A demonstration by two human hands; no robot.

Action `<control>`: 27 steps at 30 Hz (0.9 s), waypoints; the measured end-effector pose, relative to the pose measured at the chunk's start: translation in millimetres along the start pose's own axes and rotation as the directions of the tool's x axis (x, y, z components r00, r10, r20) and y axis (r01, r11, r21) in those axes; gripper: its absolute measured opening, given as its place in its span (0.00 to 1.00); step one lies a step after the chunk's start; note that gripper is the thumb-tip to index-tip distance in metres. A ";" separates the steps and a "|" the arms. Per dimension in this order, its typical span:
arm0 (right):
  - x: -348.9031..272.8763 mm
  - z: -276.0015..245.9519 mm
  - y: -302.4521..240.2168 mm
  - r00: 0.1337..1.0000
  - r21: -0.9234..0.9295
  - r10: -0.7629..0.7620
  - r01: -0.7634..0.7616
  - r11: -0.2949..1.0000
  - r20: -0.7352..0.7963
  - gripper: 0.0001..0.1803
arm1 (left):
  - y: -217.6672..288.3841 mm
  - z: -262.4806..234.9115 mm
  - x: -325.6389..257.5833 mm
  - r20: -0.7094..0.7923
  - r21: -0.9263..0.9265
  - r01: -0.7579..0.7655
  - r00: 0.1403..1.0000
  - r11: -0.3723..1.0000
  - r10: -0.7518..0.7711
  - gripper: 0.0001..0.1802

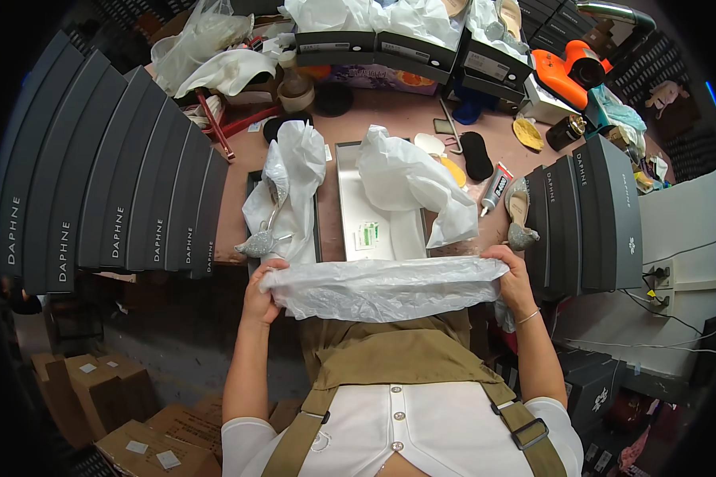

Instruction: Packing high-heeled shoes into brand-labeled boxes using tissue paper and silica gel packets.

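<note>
Between my hands a sheet of white tissue paper (386,290) is stretched out sideways, folded into a long strip. My left hand (263,290) grips its left end and my right hand (514,278) its right end. Just beyond lies an open shoebox (348,191), white inside, with a small green-printed packet (367,234) on its bottom and crumpled tissue (410,175) over its right side. To its left, a glittery silver heeled shoe (260,240) rests on more tissue (301,155) over a dark box part. Another silver shoe (519,215) stands near the right-hand boxes.
Dark shoeboxes stand in rows at left (95,175) and right (585,215). Behind are open boxes with tissue (374,44), an orange tool (569,71) and plastic bags (207,48). A glue tube (496,189) and yellow sponge (527,134) lie on the table. Cardboard cartons (163,437) sit lower left.
</note>
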State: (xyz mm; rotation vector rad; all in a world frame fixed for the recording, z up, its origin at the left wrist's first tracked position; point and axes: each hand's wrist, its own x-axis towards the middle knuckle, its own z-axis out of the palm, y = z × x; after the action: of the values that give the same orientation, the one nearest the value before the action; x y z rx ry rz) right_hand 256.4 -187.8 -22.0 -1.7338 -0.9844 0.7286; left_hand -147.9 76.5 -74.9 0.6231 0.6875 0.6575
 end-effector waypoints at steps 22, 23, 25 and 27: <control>63.2 99.9 -87.8 0.658 -0.123 -0.071 0.244 0.962 0.750 0.11 | 115.1 73.8 -23.9 0.320 0.892 -0.395 0.895 0.220 0.310 0.16; 53.6 82.2 -84.4 0.644 -0.193 0.038 0.172 0.966 0.764 0.11 | 121.3 64.8 -26.1 0.252 0.918 -0.328 0.916 0.222 0.313 0.17; 29.2 47.7 -54.1 0.660 -0.429 0.156 0.274 0.861 0.735 0.10 | 125.5 62.4 -27.5 0.290 0.907 -0.357 0.914 0.223 0.284 0.19; 16.1 22.9 -56.8 0.738 -0.696 0.333 0.249 0.674 0.587 0.15 | 116.5 76.4 -24.4 0.290 0.918 -0.332 0.935 0.217 0.204 0.20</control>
State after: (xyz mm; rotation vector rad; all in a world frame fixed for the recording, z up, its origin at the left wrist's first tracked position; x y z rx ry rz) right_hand 229.3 -152.3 22.8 -2.2373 -1.9856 1.1481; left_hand -145.2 110.1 62.5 2.0078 0.8559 0.4364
